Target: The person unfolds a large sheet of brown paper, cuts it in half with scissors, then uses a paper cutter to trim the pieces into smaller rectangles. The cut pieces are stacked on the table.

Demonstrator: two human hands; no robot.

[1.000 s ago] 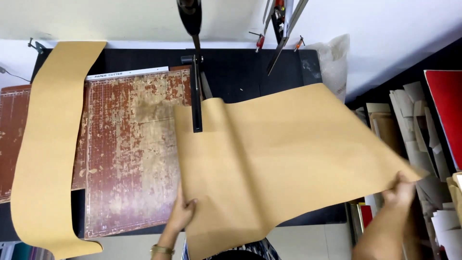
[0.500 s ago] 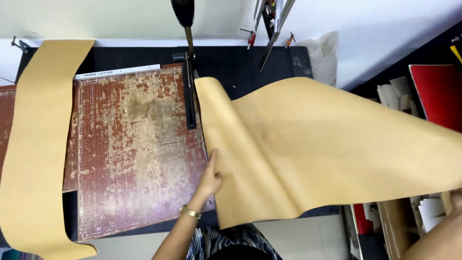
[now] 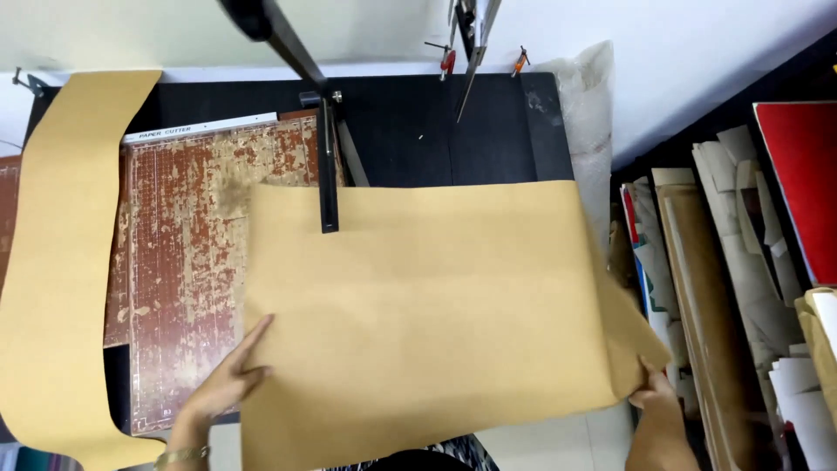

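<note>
Sheet: large tan paper sheet (image 3: 436, 314) is lying across the paper cutter (image 3: 183, 262) and black worktop (image 3: 488, 122).
Edges: near edge is overhanging the worktop; stacked boards (image 3: 724, 288) are crowding the right.
Left hand (image 3: 225, 384): grip flat, pressing the sheet's left edge.
Right hand (image 3: 656, 403): grip pinching the lower right corner.
Strip: tan strip (image 3: 61, 279) is lying far left.

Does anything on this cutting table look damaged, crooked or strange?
Yes. The paper cutter board is badly worn, its red-brown surface flaking pale. The large brown sheet lies slightly tilted, its right corner curling at the right hand.
</note>
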